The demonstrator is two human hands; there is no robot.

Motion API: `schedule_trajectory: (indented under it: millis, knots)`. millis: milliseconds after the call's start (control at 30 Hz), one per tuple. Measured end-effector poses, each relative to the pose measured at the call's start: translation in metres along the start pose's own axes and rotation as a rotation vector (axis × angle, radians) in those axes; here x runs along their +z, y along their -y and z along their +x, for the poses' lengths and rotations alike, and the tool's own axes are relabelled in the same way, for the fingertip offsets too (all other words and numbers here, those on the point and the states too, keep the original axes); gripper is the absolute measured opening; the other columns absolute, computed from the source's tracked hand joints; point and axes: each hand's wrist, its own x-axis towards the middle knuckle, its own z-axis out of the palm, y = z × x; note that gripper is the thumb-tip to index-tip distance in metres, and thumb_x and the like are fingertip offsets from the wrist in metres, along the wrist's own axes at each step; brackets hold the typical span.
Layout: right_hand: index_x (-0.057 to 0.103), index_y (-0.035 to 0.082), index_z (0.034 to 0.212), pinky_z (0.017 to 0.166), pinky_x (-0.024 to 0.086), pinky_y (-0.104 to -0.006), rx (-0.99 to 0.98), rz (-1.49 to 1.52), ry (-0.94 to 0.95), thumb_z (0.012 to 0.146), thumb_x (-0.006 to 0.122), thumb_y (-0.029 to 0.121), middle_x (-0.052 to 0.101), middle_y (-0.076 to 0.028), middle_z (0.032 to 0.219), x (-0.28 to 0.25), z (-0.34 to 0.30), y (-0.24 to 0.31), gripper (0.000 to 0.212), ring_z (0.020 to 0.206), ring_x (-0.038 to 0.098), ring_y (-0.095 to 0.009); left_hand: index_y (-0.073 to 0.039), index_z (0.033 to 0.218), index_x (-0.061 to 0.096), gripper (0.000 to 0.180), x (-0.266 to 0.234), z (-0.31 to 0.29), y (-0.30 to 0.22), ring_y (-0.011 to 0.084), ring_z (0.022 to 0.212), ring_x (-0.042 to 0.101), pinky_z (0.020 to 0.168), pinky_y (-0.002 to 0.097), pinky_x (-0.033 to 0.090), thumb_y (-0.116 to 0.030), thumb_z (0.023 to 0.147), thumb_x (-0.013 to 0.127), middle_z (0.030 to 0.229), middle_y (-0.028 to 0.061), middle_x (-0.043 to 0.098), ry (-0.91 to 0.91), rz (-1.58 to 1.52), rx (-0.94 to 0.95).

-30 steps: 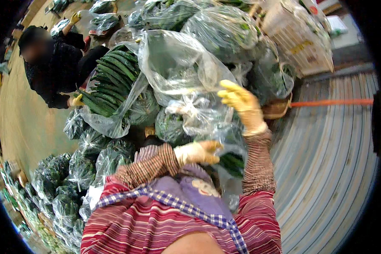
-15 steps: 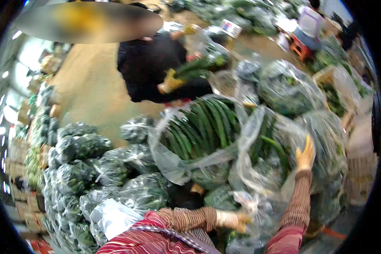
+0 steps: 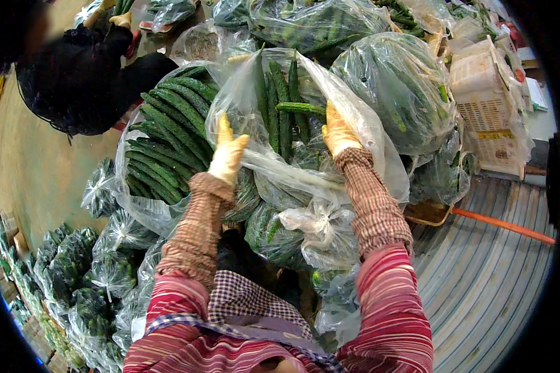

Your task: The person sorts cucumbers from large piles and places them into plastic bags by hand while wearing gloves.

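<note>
My gloved left hand (image 3: 229, 150) is closed on the left rim of a clear plastic bag (image 3: 292, 174), its fingertips pointing away from me. On the bag's right side, my gloved right hand (image 3: 340, 129) grips one end of a cucumber (image 3: 300, 107), which lies crosswise above the others. Long dark green cucumbers (image 3: 272, 112) stand lengthwise inside this open bag. Just left of it, another open bag (image 3: 121, 180) is packed with rows of cucumbers (image 3: 177, 118).
Filled bags (image 3: 395, 93) crowd the far right beside a pale plastic crate (image 3: 486, 105). A tied bag (image 3: 320, 227) sits close to me. More bags (image 3: 74, 267) are piled at left. A co-worker in black (image 3: 84, 81) bends at upper left. An orange pole (image 3: 504, 225) lies right.
My view has turned to the right. My left hand has moved up from the tied bag to the open bag's rim. My right hand has come to the cucumber's end.
</note>
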Motion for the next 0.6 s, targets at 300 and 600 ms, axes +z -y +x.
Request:
schedule_trajectory:
  millis: [300,600]
  knots:
    - [0.052,0.013,0.121,0.079,0.047,-0.0447,-0.279,0.817,0.245,0.075,0.069,0.036,0.057,-0.019,0.099,-0.09,-0.004,0.062,0.054,0.092,0.056,-0.035,-0.006,0.145,0.023,0.081,0.019,-0.052,-0.037,0.0223,0.131,0.035,0.111,0.0374,0.021,-0.033,0.082,0.067,0.137,0.0123,0.043,0.575,-0.411,-0.139]
    - [0.026,0.01,0.136,0.09,0.048,-0.0456,0.51,0.599,0.327,0.064,0.079,0.013,0.053,-0.022,0.117,-0.057,0.06,0.164,0.09,0.11,0.053,-0.038,-0.001,0.124,0.049,0.05,-0.021,-0.095,-0.099,0.0131,0.069,0.061,0.068,0.0275,0.051,-0.021,0.081,0.065,0.081,0.006,0.064,0.335,-0.369,-0.366]
